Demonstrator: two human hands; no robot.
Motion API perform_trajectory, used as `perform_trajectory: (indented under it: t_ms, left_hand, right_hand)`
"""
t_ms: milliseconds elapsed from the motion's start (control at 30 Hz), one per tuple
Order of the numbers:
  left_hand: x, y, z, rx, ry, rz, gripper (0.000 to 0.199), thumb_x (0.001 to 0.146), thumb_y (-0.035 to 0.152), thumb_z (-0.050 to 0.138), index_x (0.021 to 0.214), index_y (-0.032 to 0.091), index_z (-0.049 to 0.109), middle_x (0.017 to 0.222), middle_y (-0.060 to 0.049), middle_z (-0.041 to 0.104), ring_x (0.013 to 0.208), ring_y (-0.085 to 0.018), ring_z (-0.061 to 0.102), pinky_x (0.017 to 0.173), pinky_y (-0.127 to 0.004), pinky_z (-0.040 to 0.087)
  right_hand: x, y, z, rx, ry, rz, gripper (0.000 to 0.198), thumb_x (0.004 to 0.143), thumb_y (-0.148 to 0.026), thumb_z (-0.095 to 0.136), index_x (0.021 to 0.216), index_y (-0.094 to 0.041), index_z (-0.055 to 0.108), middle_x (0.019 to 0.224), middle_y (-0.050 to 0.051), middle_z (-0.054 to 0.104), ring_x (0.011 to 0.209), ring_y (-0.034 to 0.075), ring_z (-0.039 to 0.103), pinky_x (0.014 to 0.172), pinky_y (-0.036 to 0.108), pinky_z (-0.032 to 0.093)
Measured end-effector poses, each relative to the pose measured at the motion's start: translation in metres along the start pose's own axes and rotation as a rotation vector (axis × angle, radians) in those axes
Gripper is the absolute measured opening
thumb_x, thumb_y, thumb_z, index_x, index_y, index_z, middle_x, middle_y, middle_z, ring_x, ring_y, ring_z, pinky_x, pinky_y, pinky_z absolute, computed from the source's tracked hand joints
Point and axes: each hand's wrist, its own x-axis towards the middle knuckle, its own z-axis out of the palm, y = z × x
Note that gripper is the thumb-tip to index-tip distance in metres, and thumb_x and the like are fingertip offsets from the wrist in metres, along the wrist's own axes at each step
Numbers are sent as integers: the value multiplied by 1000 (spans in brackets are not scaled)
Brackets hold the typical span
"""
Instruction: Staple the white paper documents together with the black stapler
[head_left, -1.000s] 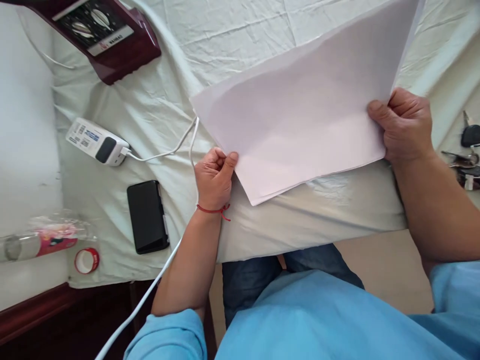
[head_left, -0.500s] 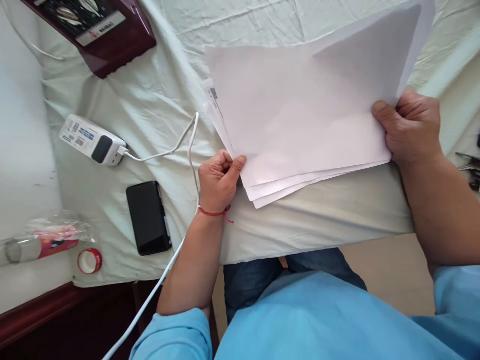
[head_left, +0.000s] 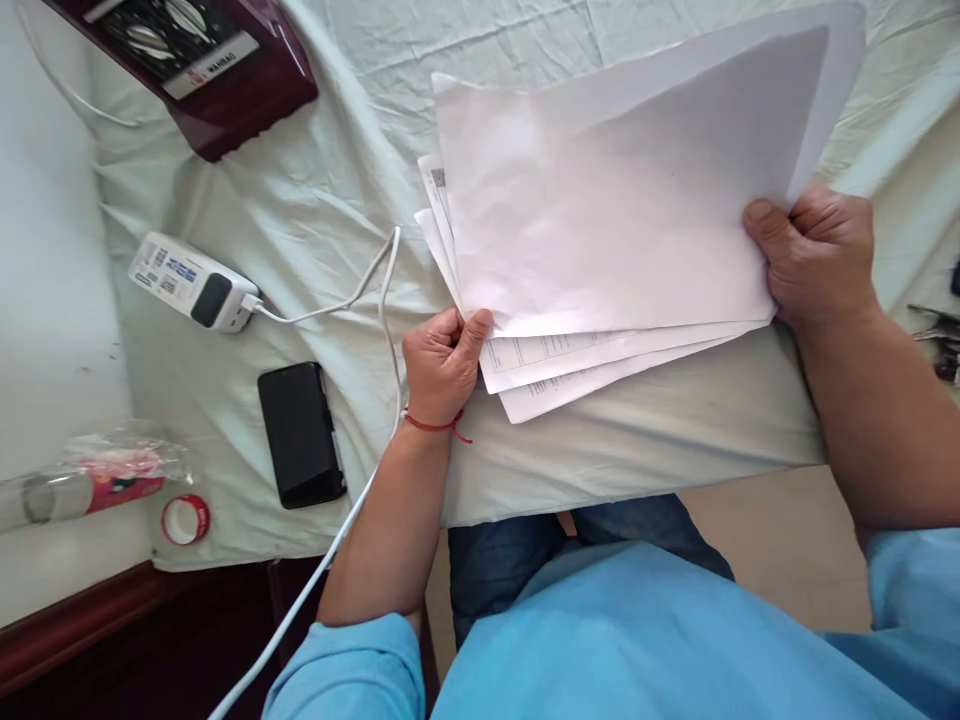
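A few white paper sheets are held between both hands above the cloth-covered table, fanned out at their left and lower edges. The top sheet shows a blank face. Printed lines and a small code show on the sheets beneath it. My left hand, with a red string at the wrist, pinches the lower left corner between thumb and curled fingers. At the right edge my right hand grips the sheets, thumb on top and fingers hidden underneath.
On the pale green cloth at left lie a black phone and a white charger block with a white cable. A dark red box, a clear bottle and a red tape roll are farther left. Keys lie at the right edge.
The top sheet's left side has shifted up and to the right, fanning the sheets wider. More print on the lower sheets now shows. Both hands keep their hold.
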Motion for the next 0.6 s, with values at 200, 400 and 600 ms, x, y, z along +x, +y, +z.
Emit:
perform_trajectory:
  t_ms: [200, 400, 600]
  left_hand:
    - [1, 3, 0, -73, -119, -25, 50, 85, 66, 95, 79, 21, 74, 66, 1, 57, 58, -11, 47, 50, -26, 36]
    - [1, -1, 1, -18, -31, 10, 53, 88, 61, 94, 68, 20, 67, 63, 3, 51, 58, -10, 46, 51, -23, 35]
    - [-3, 7, 7, -66, 274, 147, 39, 92, 58, 89, 92, 23, 71, 80, 1, 63, 70, -13, 60, 66, -28, 49]
  right_hand:
    - [3, 5, -2, 26, 71, -5, 65, 67, -82, 99, 89, -22, 85, 87, 4, 74, 80, 20, 67, 86, 45, 62]
    - [3, 6, -2, 55, 15, -38, 57, 75, -75, 99, 89, -21, 85, 87, 3, 73, 80, 18, 65, 88, 42, 61]
    - [2, 2, -3, -47, -13, -65, 60, 79, -79, 93, 87, -21, 83, 80, 2, 66, 73, 16, 54, 79, 40, 51]
